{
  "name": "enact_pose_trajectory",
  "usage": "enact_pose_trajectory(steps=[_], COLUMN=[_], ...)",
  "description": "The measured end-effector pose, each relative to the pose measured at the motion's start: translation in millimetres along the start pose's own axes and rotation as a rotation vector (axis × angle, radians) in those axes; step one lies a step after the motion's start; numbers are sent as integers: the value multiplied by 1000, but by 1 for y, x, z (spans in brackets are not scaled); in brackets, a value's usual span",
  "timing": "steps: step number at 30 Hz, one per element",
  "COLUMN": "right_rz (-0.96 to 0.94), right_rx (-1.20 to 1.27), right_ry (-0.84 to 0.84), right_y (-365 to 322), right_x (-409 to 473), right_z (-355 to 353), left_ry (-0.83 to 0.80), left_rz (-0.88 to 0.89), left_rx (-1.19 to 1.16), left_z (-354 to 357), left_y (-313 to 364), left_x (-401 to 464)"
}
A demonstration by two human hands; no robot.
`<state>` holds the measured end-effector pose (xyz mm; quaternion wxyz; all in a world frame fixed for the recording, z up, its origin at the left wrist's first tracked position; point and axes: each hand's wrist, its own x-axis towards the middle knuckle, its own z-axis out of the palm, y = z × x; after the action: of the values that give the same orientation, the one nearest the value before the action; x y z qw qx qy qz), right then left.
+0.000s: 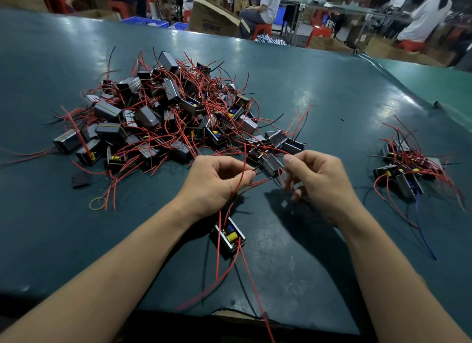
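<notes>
Thumb and forefinger of the left hand (212,186) pinch red leads (258,182) at frame centre; the right hand (319,184) grips the same leads with curled fingers, just beside 1 metal-cased module (272,165). 1 open-ended module (229,236) lies below the left hand. Large pile (158,112): upper left. Smaller pile (406,168): right edge.

Far left: big heap (166,117) of boxes and wires blocks the table (332,92) up to the hands.
Between hands: small box (272,165) and red wire (241,179) bridge left hand (217,181) and right hand (321,184).
Right: bare strip, then small heap (406,168).
Near: loose box (229,236) under the left wrist, wires trailing to the edge.
Near left: rubber band (97,204) and black piece (81,180), both flat.
</notes>
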<state>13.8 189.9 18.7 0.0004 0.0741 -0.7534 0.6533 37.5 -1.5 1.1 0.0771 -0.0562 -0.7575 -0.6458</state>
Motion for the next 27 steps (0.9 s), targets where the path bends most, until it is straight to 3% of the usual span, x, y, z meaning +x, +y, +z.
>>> enact_pose_trajectory(steps=[3,6,27], right_rz=[61,22,-452], right_rx=[59,52,-353], right_ry=[-159,-210,-4], right_y=[2,3,4], right_x=[-2,-1,-8], right_z=[7,9,17], left_ry=[-10,-27,7], left_rz=[17,20,30], left_rx=[-17,-36,57], left_z=[1,2,6], left_y=[1,0,-1], left_x=[0,0,2])
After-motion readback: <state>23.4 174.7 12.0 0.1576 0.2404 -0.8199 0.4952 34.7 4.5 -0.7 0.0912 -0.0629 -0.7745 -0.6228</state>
